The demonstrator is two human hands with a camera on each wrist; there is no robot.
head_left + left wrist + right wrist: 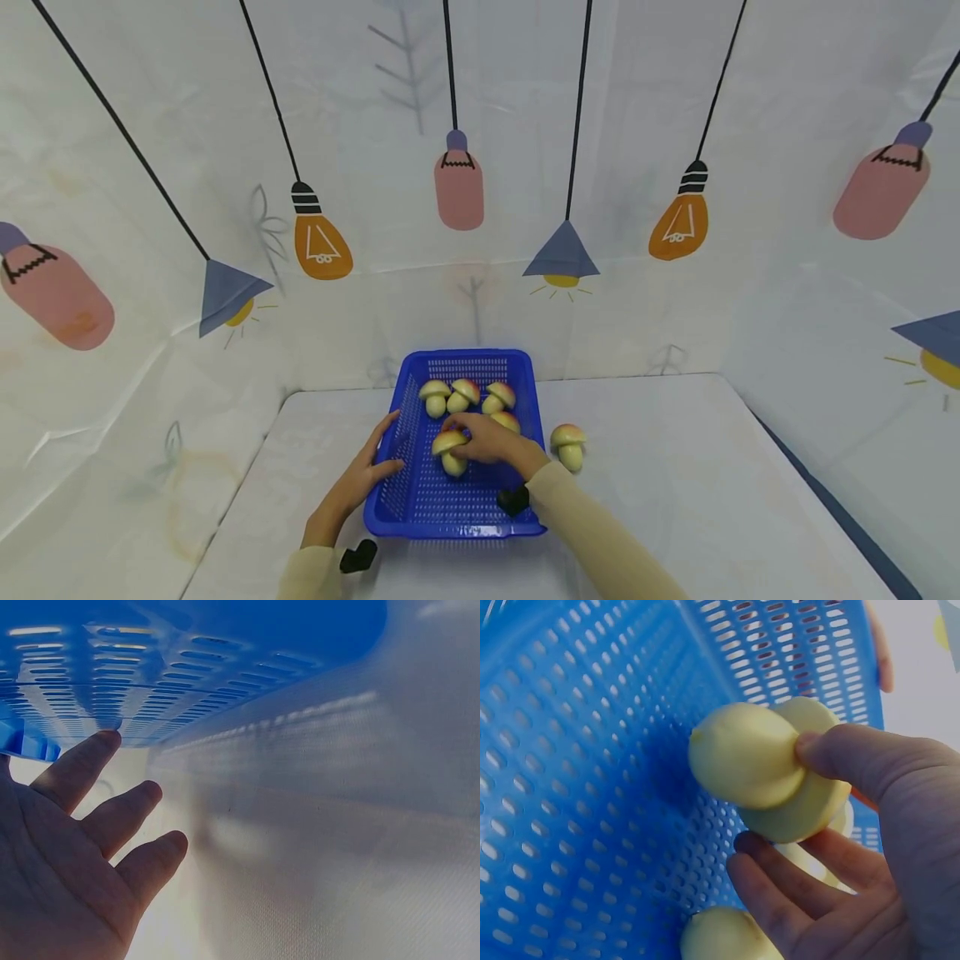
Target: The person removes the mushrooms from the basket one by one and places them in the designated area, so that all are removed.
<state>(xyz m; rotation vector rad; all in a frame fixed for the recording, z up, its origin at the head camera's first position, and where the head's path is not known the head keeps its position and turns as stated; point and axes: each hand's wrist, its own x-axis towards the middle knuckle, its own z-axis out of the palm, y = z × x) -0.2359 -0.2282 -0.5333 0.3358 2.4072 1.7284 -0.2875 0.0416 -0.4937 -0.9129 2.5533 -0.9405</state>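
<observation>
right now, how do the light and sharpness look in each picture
Head view: soft, even light, a thin shine on the front rim of the basket, the printed lamps tilted near the edges, perhaps lens distortion; left wrist view: the left hand dark against a bright glow; right wrist view: a dark shadow in the basket beside the held mushroom.

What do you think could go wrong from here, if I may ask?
The smooth, pale-yellow, red-tinged mushroom pinched in the right hand might slip and tumble inside the blue, perforated plastic basket. The similar mushroom outside, on the white table, sits near the cream right sleeve and could be knocked. The left hand lies against the basket's rim, fingers outstretched, so the basket might shift.
</observation>
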